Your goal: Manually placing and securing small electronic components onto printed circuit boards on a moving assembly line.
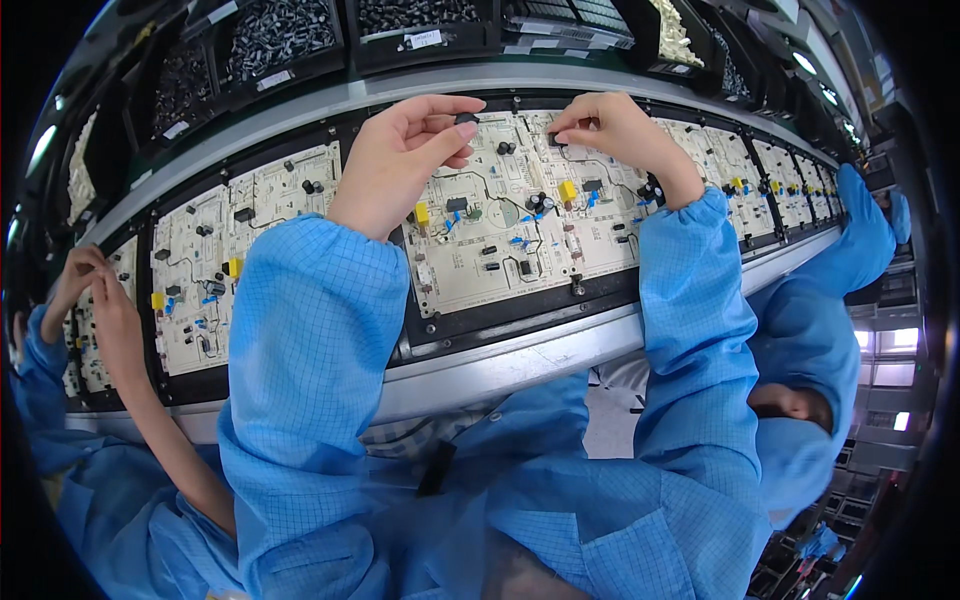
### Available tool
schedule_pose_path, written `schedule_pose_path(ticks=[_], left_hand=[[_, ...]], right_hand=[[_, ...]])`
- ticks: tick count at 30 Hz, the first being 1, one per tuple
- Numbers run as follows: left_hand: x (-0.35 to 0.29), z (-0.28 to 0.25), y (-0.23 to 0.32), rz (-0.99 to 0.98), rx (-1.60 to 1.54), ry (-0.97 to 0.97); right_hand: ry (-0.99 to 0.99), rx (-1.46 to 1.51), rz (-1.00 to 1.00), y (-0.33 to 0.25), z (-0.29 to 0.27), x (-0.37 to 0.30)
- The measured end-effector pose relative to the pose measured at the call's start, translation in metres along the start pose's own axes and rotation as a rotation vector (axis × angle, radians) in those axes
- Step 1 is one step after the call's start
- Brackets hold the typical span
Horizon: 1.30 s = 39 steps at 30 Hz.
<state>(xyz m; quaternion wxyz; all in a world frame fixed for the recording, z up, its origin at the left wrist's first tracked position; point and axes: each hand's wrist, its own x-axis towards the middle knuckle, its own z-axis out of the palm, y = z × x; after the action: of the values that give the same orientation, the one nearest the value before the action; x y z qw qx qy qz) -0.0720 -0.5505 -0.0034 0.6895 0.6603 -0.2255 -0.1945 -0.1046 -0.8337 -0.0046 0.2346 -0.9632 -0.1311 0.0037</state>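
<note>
In front of me lies a cream circuit board (490,280) in a black frame. My left hand (405,150) is closed over its far left part, with a small black round component (466,118) between thumb and fingers. Farther right, my right hand (620,130) pinches a small dark block-shaped component (555,139) at the board's far edge. I cannot tell whether that part is seated in the board. Between and below my hands the board carries a yellow block (568,191), blue parts and black cylindrical capacitors (541,202).
Black bins (275,45) of small parts line the far side behind a metal rail (300,108). More framed boards (190,290) run left and right. A co-worker's hands (105,300) are over boards at left; another person in blue (815,370) sits at right. A metal edge (500,370) runs nearest me.
</note>
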Motion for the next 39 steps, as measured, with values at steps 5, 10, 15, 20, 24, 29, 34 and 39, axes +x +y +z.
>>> schedule_pose_path(ticks=[5,10,15,20,24,29,34,39], left_hand=[[0.001,0.002,0.000,0.015,0.007,-0.001],[0.002,0.004,-0.005,0.029,0.002,-0.029],[0.000,0.007,-0.002,0.027,0.060,-0.043],[-0.001,0.013,-0.001,-0.003,0.153,-0.075],[0.001,0.020,-0.007,0.010,0.371,-0.082],[0.002,0.044,-0.011,0.092,0.480,-0.139],[0.012,0.063,-0.005,0.078,0.607,-0.237],[0.029,0.078,-0.006,0.141,0.764,-0.254]], right_hand=[[0.005,0.039,0.006,0.005,0.002,0.000],[-0.006,0.088,0.060,0.003,0.003,0.000],[0.012,0.063,0.004,0.005,0.003,0.001],[-0.007,0.049,-0.020,-0.003,-0.001,-0.003],[-0.039,0.052,0.015,-0.009,-0.003,-0.006],[-0.020,-0.014,-0.047,-0.006,-0.002,-0.007],[-0.025,-0.004,-0.048,-0.004,-0.005,-0.007],[0.193,-0.075,-0.116,-0.007,-0.032,0.010]])
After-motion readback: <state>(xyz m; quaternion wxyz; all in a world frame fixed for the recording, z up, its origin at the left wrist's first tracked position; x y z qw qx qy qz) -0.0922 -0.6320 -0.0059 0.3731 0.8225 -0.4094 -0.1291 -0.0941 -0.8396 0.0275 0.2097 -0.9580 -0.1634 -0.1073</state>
